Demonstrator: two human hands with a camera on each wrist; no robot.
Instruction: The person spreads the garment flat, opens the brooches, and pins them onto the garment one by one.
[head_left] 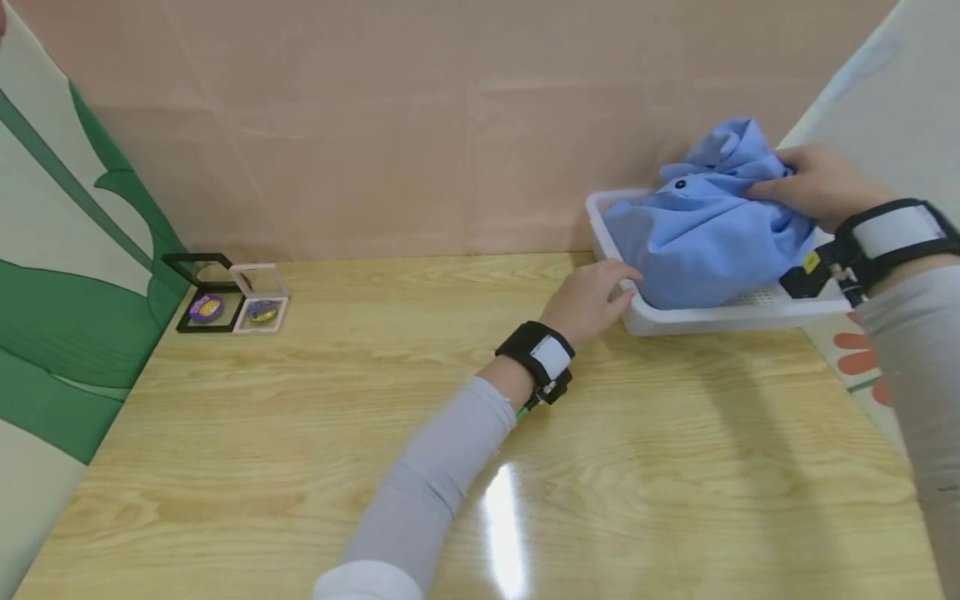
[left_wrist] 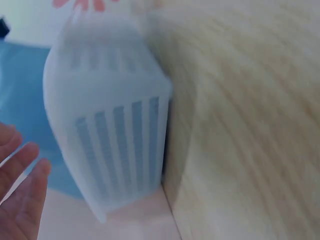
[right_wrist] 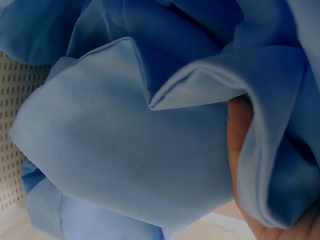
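A crumpled blue shirt (head_left: 708, 237) with a dark button lies heaped in a white plastic basket (head_left: 750, 317) at the back right of the table. My right hand (head_left: 825, 185) grips the shirt from its right side, part of it lifted above the rim. Folds of the shirt (right_wrist: 125, 135) fill the right wrist view and cover part of the right hand (right_wrist: 245, 150). At the basket's front left corner is my left hand (head_left: 588, 300), fingertips right at the rim. In the left wrist view, the fingers of the left hand (left_wrist: 22, 185) are extended beside the slotted basket wall (left_wrist: 120, 145).
Two small open square cases, one black (head_left: 206, 310) and one pale pink (head_left: 261, 312), stand at the back left, each with a small round item inside. A beige cloth backdrop (head_left: 375, 150) rises behind the wooden table (head_left: 300, 433). Patterned fabric (head_left: 67, 325) hangs along the left.
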